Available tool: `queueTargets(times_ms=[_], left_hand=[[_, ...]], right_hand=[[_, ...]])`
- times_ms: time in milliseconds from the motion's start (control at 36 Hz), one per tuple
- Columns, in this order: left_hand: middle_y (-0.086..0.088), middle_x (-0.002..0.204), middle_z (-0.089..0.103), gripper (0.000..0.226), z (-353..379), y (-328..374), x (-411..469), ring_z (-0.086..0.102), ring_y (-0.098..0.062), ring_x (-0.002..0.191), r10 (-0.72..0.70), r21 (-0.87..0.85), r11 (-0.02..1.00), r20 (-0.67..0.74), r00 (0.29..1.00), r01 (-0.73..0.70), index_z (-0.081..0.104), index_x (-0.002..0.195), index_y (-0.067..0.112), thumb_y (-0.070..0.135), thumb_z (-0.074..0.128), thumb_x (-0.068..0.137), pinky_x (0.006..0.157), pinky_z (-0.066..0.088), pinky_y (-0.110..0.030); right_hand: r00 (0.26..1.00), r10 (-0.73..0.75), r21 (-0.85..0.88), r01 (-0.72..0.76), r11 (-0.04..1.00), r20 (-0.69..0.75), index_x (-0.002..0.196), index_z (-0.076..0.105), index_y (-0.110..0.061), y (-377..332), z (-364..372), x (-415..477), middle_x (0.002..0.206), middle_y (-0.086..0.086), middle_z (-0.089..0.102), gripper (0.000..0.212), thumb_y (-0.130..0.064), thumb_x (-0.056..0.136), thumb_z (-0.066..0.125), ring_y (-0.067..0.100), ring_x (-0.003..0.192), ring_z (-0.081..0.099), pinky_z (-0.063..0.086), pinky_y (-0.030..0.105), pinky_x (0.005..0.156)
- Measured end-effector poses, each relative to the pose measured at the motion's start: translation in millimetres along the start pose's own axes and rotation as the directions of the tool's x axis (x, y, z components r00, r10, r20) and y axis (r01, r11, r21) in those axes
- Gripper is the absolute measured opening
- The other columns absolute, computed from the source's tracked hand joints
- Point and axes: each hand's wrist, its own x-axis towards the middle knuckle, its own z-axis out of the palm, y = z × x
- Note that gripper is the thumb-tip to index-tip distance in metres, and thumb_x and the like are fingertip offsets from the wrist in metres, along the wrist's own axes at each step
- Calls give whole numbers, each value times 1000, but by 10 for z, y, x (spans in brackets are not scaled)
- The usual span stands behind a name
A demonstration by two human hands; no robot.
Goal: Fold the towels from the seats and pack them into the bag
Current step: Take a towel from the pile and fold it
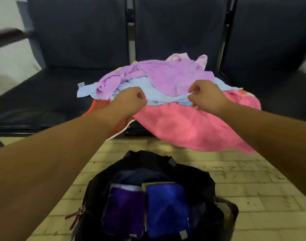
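Black-upholstered, the seat (44, 94) carried a heap: lilac towel (166, 75) on light blue towel (162, 96) on pink towel (192, 129), the last overhanging the front edge. The right hand (207, 96) pinched the light blue towel's near edge; the left hand (129, 100) was curled against it, its grasp hidden. Below, the open bag (197, 180) held a folded purple towel (124, 209) and a folded blue towel (166, 209), its near end cut off.

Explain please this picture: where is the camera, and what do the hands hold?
No machine here: a person wears the camera on the head, so you see their own arms. Loose towels lie heaped on the dark seats: lilac towel, light blue towel, pink towel, orange towel. The left hand and the right hand seem to pinch the light blue towel. The black bag on the floor holds a folded violet towel and a folded blue towel.
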Motion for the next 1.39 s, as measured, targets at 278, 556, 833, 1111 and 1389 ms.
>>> queueTargets(times_ms=[278, 556, 833, 1111, 1389], left_hand=[[-3, 122, 60, 30, 557, -12, 867, 56, -18, 112, 139, 134, 982, -53, 989, -131, 61, 123, 18, 19, 56, 94, 85, 32, -24], [-13, 125, 52, 33, 1068, -81, 1569, 50, -32, 117, -38, 425, 905, 82, 996, 0, 59, 128, 32, 29, 52, 95, 100, 45, -42], [6, 64, 53, 25, 854, 69, 1433, 51, -18, 71, -50, -169, 985, -194, 980, 17, 53, 66, 23, 17, 53, 90, 68, 37, -26], [1, 69, 44, 24, -303, 716, 859, 39, -13, 63, -90, -556, 829, -248, 964, -66, 44, 69, 19, 10, 44, 91, 55, 32, -27], [-7, 78, 51, 23, -1564, 1373, -228, 42, -23, 74, 284, -710, 658, -72, 956, -249, 55, 92, 13, 27, 60, 75, 71, 35, -32]], right_hand=[[993, -64, -340, 27, 940, -98, 133, 56, -9, 502, 177, 738, 131, 21, 48, 42, -16, 92, 59, 37, 117, 51, 42, 37, 97], [992, -129, -511, 103, 853, -16, 114, 69, -25, 709, 448, 1098, 112, 5, 67, 24, -23, 93, 57, 33, 109, 58, 37, 43, 95], [983, -95, -170, 68, 983, -156, 85, 66, -4, 512, 135, 1143, 73, 3, 57, 22, -24, 94, 64, 21, 72, 52, 38, 31, 65], [923, -121, 176, 196, 965, -365, 99, 62, -7, -281, -766, 657, 80, -3, 59, 12, -18, 97, 58, 19, 82, 58, 48, 32, 68], [916, -227, 323, 336, 885, -330, 94, 68, -16, -1587, -1778, -328, 88, -1, 67, 11, -25, 96, 63, 11, 80, 59, 52, 27, 73]])
